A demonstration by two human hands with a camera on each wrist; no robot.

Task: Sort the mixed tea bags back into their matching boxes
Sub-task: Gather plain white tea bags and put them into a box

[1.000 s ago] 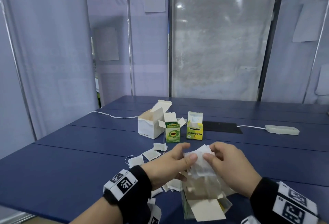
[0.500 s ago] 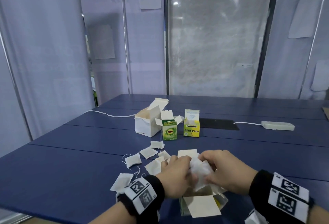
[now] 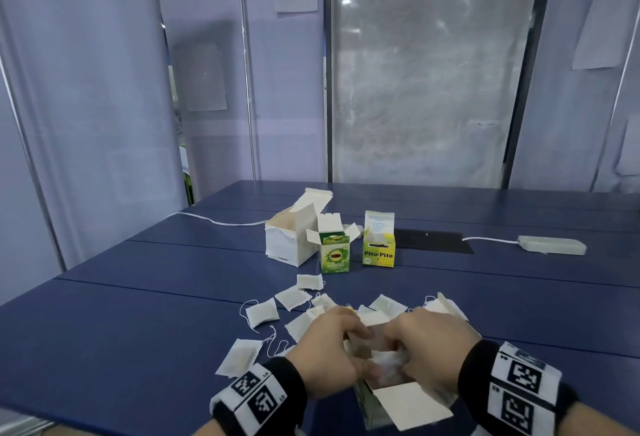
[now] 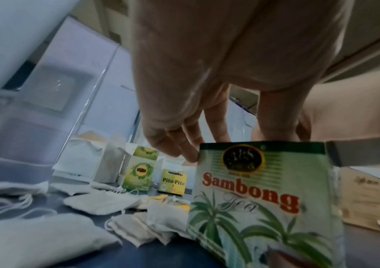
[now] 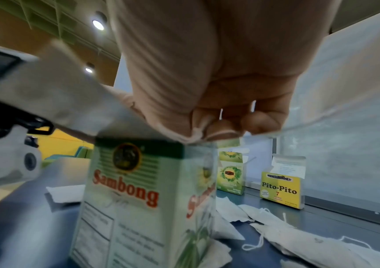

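A green Sambong tea box [image 3: 410, 408] [image 4: 260, 199] [image 5: 138, 199] stands open near the table's front edge. Both hands are at its mouth. My left hand [image 3: 360, 349] [image 4: 207, 141] and my right hand [image 3: 401, 356] [image 5: 216, 130] pinch a crumpled bundle of white tea bags [image 3: 388, 363] that sits down inside the opening. Loose tea bags [image 3: 263, 311] lie scattered left of and behind the box. Further back stand an open green box [image 3: 335, 255], a yellow Pito-Pito box [image 3: 378, 248] and a larger open white box [image 3: 291, 238].
The blue table [image 3: 138, 331] ends just before my wrists. A black panel [image 3: 433, 241] and a white adapter [image 3: 550, 245] with its cable lie at the back right. A white cable [image 3: 214, 221] runs off at the back left.
Both hands have lowered the tea bag bundle from chest height down into the Sambong box. My head has tipped down, so more of the table shows.
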